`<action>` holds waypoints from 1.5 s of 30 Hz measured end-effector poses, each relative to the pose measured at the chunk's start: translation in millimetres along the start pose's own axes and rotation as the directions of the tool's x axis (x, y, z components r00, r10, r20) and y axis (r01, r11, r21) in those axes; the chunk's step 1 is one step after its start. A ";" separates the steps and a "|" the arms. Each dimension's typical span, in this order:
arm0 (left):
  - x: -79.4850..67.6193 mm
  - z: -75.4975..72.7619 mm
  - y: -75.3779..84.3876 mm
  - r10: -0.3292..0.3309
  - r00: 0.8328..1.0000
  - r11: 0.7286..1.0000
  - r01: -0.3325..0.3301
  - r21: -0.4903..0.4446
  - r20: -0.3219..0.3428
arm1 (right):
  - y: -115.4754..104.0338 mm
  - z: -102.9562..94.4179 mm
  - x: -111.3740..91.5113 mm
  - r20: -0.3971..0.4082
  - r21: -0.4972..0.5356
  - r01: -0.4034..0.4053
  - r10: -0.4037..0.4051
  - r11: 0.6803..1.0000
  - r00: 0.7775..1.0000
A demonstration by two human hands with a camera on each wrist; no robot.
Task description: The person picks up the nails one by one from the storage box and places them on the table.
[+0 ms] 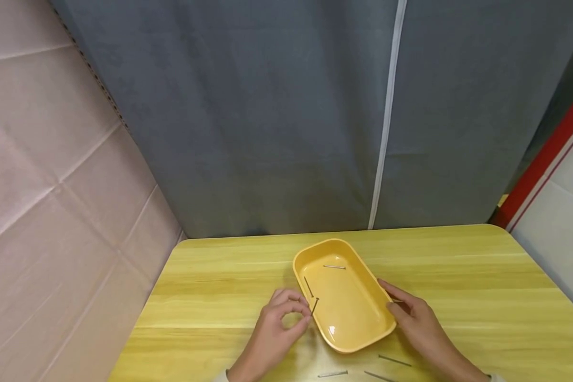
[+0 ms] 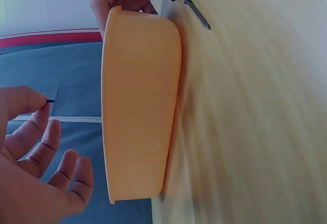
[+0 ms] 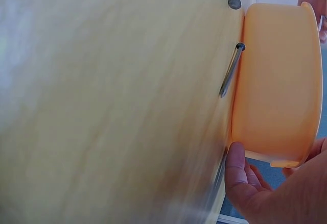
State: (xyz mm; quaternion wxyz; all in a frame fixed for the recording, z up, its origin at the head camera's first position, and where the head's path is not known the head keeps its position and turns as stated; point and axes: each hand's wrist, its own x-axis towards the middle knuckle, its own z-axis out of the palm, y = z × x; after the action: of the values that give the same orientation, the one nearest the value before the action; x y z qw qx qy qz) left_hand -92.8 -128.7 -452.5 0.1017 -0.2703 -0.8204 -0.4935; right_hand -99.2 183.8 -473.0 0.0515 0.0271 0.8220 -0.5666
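Note:
A yellow tray [image 1: 346, 289] with rounded corners sits at an angle on the table. Inside it lie two nails, one [image 1: 334, 267] toward the far end and another [image 1: 308, 286] along the left wall. Between thumb and index finger, my left hand [image 1: 279, 323] pinches a nail [image 1: 314, 306] at the tray's left rim; its other fingers are loosely bent. In the left wrist view only a short dark piece of that nail shows. My right hand [image 1: 417, 318] holds the tray's right side near the close corner, with some fingertips hidden.
On the wood-patterned table [image 1: 219, 297], several loose nails lie before the tray, among them one [image 1: 394, 361] near the right hand and another [image 1: 332, 374] closer in. A grey curtain [image 1: 267, 132] hangs behind; a pale sheet [image 1: 67, 223] stands left, a red-edged white panel [image 1: 563, 212] right.

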 end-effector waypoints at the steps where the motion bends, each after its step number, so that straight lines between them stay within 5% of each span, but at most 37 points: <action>1: -1.3 -0.2 -0.2 0.009 1.000 1.000 -0.009 0.007 -0.002 | -0.2 -0.2 -0.2 0.000 0.000 0.000 0.000 1.000 1.000; 7: -10.9 -2.0 -1.3 0.043 0.999 0.998 -0.043 0.035 -0.008 | -1.5 -0.6 -0.8 -0.002 0.005 0.004 -0.004 1.000 1.000; 22: -30.6 -6.3 -9.2 0.005 0.999 0.995 -0.008 0.101 0.035 | -2.7 -0.8 1.7 0.000 -0.001 0.004 -0.004 1.000 1.000; 37: -45.8 -2.7 -17.7 0.082 0.994 0.978 -0.095 0.186 0.077 | 0.3 -1.0 0.9 0.009 0.001 -0.019 0.019 1.000 1.000; 45: -52.6 -1.1 -31.8 0.203 0.971 0.936 -0.230 0.267 0.124 | 1.1 -0.7 0.8 0.004 -0.027 -0.034 0.034 0.999 0.999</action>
State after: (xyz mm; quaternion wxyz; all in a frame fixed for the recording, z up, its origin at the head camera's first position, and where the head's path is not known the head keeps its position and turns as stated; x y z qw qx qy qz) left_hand -66.3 -159.4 -498.8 0.1535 -0.3650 -0.8510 -0.3451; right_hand -99.8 184.9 -473.9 0.0634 0.0389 0.8287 -0.5547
